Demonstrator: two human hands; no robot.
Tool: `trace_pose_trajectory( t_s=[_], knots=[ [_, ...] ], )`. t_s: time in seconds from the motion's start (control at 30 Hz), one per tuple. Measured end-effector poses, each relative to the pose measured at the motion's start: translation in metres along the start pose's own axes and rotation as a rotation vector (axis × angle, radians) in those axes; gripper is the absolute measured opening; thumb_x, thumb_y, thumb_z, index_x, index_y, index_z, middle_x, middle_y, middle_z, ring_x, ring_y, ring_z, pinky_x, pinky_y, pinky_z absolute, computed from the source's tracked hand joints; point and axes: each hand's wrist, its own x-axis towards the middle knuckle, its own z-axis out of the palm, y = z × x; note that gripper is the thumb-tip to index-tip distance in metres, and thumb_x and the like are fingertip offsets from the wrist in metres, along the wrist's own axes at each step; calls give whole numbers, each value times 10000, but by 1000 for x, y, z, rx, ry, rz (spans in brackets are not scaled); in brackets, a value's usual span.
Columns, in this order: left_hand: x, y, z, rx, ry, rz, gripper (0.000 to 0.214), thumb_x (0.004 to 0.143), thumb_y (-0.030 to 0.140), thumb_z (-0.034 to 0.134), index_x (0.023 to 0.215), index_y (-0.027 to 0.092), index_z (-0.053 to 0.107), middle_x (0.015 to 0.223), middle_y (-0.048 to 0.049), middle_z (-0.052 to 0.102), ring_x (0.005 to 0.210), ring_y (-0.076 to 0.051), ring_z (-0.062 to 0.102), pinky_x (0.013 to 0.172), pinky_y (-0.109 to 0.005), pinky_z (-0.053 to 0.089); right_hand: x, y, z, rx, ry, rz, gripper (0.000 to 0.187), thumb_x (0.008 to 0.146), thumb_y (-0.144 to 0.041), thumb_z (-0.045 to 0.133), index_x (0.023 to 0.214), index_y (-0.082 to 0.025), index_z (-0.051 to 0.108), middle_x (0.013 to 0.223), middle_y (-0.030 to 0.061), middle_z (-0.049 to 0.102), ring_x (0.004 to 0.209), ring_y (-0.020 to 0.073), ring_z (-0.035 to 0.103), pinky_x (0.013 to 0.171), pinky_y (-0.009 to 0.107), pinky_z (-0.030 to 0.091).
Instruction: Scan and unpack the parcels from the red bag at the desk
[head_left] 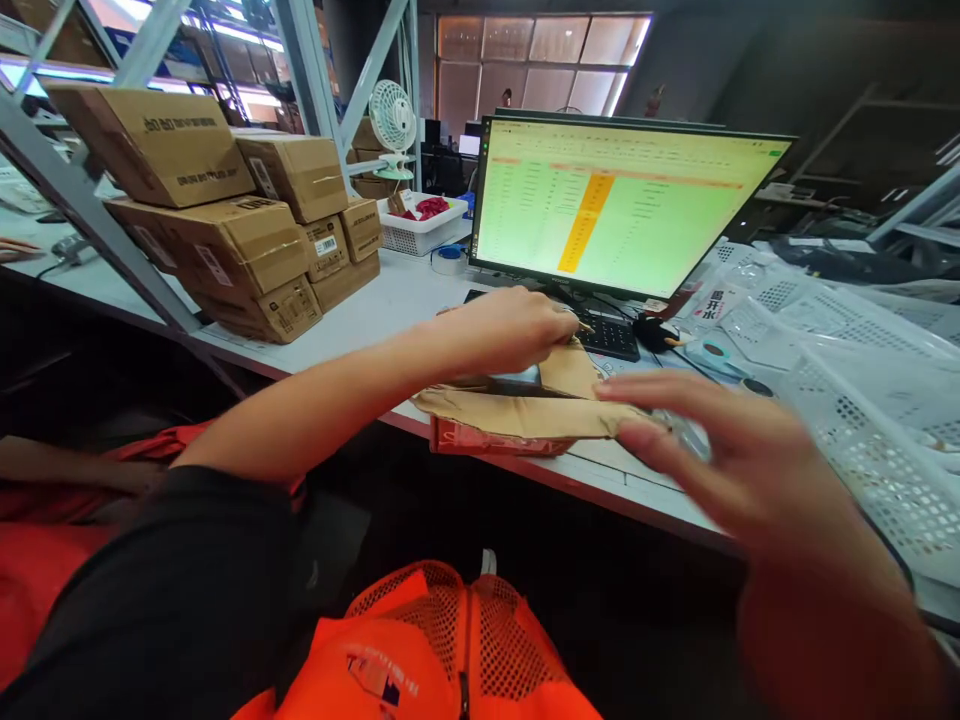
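An opened cardboard box sits at the front edge of the desk, its near flap folded outward and its lower side reddish. Something grey shows inside it, mostly covered by my left arm. My left hand is closed over the far side of the box, at a raised piece of cardboard. Its fingertips are hidden, and a thin yellowish tip shows beside them. My right hand, blurred, has its thumb and fingers on either side of the near flap's right end.
Sealed cartons are stacked at the left against a metal rack post. Behind the box stand a monitor and a keyboard. White perforated baskets and clear plastic lie at the right. A small fan and a white basket are farther back.
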Motion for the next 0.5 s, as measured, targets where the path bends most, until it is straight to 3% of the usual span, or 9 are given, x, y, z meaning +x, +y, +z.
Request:
trace_pose_trajectory(
  t_s=[0.1,0.17,0.27,0.4,0.5],
  knots=[
    [1,14,0,29,-262,-109,253,871,251,663,1077,187,794,1076,-125,765,941,-281,700,864,-384,520,35,33,-13,58,-68,125,291,990,-471,622,1041,-252,806,944,34,795,897,235,750,842,366,592],
    [6,15,7,80,-379,-159,346,795,292,740,1107,158,805,1096,-159,771,953,-320,708,857,-397,534,49,53,-2,108,-69,187,328,961,-504,626,992,-237,814,926,41,799,887,238,747,850,379,589],
    [18,13,16,146,-489,-149,451,770,266,740,1200,139,792,1166,-195,766,1024,-354,714,883,-399,541,47,76,22,225,70,282,335,928,-526,665,980,-229,810,949,56,802,921,246,745,884,398,587],
    [25,5,10,120,-504,-171,492,747,335,753,1189,124,799,1149,-214,771,1069,-389,709,944,-436,532,-3,97,46,417,475,472,388,914,-577,705,1029,-217,792,971,74,790,940,252,740,910,428,584],
    [3,-2,-7,71,-359,-187,588,808,550,689,1180,103,771,1158,-213,761,1032,-377,712,897,-437,549,-63,101,72,546,807,627,411,897,-593,740,1069,-221,770,1005,84,778,995,267,734,954,465,569]
  ],
)
